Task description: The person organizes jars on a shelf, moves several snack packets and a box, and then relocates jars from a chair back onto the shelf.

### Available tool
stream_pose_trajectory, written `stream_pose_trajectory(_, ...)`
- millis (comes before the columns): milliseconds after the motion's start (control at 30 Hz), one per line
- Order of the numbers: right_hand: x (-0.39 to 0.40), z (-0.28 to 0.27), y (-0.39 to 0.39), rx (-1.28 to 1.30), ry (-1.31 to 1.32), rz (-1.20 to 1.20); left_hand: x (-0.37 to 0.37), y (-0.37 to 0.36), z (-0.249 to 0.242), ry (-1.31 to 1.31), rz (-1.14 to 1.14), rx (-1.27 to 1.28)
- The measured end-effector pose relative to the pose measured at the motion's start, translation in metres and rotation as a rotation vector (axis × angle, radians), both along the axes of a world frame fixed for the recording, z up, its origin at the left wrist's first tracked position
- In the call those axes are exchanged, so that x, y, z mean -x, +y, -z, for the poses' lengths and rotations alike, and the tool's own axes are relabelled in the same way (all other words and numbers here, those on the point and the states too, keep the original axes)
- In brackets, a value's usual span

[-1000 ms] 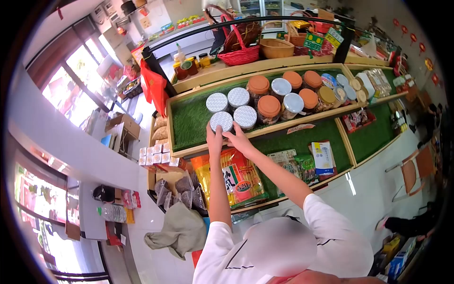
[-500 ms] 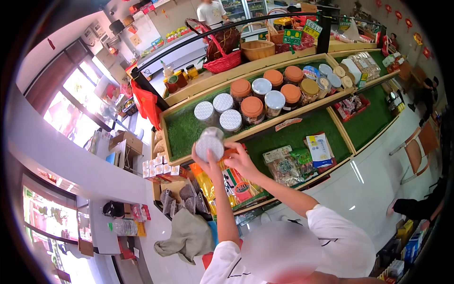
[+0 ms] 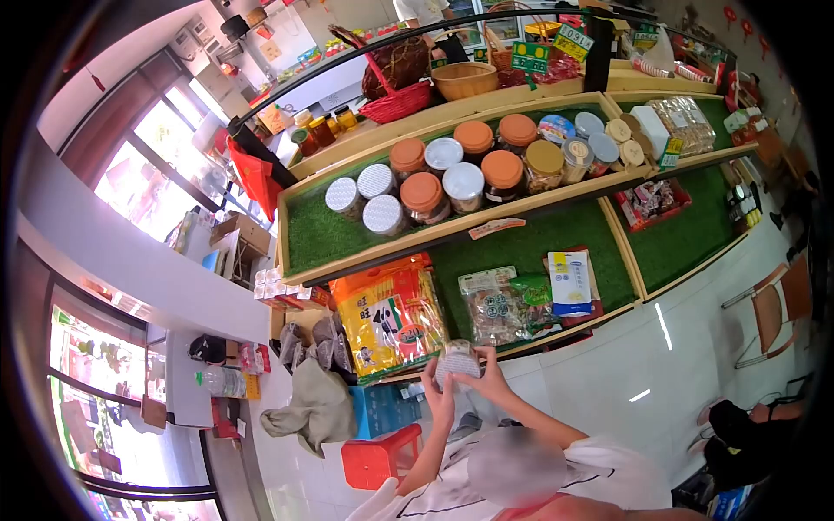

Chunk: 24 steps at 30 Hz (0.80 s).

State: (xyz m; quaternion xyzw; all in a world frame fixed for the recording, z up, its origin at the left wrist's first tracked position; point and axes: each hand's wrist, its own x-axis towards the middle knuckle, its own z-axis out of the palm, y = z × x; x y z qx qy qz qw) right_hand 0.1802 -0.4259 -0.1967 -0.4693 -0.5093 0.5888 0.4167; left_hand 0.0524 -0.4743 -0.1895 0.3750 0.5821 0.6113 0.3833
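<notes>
Near the front edge of the lower shelf, a clear jar with a pale patterned lid [image 3: 457, 363] is between my two hands. My left hand [image 3: 439, 395] has its fingers around the jar's left side. From the right, my right hand [image 3: 491, 375] grips the same jar. Left of the jar lies a large yellow snack bag [image 3: 388, 319]. Above, on the green-lined upper shelf [image 3: 304, 234], stand several jars, among them a white-lidded jar [image 3: 383, 214] and an orange-lidded jar [image 3: 423, 196].
Packaged food [image 3: 495, 306] and a white-blue packet [image 3: 570, 283] lie on the lower shelf. A red stool [image 3: 369, 463], a blue box [image 3: 380, 412] and a grey-green cloth [image 3: 313, 406] are below left. Baskets [image 3: 465, 80] stand behind the upper shelf. A person [image 3: 423, 10] is at the back.
Both hands and the jar have moved down and away from the upper shelf, toward my body. The view has shifted, and the yellow bag now shows whole.
</notes>
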Motion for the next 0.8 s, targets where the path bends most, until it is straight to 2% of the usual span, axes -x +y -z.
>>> stream_pose_trajectory(100, -0.031, 0.015, -0.016, -0.042, -0.097, -0.007, -0.016, -0.015, 0.008, 0.044, 0.154, 0.053)
stream_pose_trajectory(133, -0.036, 0.020, -0.023, -0.024, 0.001, 0.008, -0.018, -0.015, 0.018, 0.153, 0.173, 0.022)
stream_pose_trajectory(233, -0.044, 0.039, -0.035, 0.091, 0.059, -0.040, -0.014, -0.022, 0.040, 0.194, 0.282, 0.047)
stream_pose_trajectory(267, -0.047, 0.011, -0.039, 0.305, 0.131, -0.103, -0.020, -0.028, 0.035, -0.171, 0.290, 0.125)
stream_pose_trajectory(367, -0.036, 0.022, -0.046, 0.380, 0.141, -0.214, -0.007, -0.047, 0.042, -0.351, 0.278, 0.186)
stream_pose_trajectory(500, 0.002, 0.038, -0.060, 0.510, -0.021, -0.429, 0.018, -0.092, 0.043, -0.417, 0.079, 0.258)
stream_pose_trajectory(633, 0.051, 0.041, -0.084, 0.579, -0.174, -0.675, 0.052, -0.153, 0.074, -0.563, -0.109, 0.333)
stream_pose_trajectory(667, 0.064, 0.048, -0.093, 0.624, -0.228, -0.717, 0.054, -0.169, 0.083, -0.566, -0.203, 0.286)
stream_pose_trajectory(700, 0.080, 0.059, -0.107, 0.595, -0.272, -0.712, 0.058, -0.188, 0.107, -0.506, -0.326, 0.258)
stream_pose_trajectory(733, 0.097, 0.093, -0.120, 0.605, -0.271, -0.737, 0.068, -0.203, 0.112, -0.455, -0.396, 0.324)
stream_pose_trajectory(767, 0.111, 0.102, -0.131, 0.597, -0.236, -0.764, 0.074, -0.213, 0.082, -0.232, -0.458, 0.415)
stream_pose_trajectory(800, 0.124, 0.139, -0.150, 0.637, -0.098, -0.798, 0.054, -0.269, 0.085, -0.300, -0.605, 0.460)
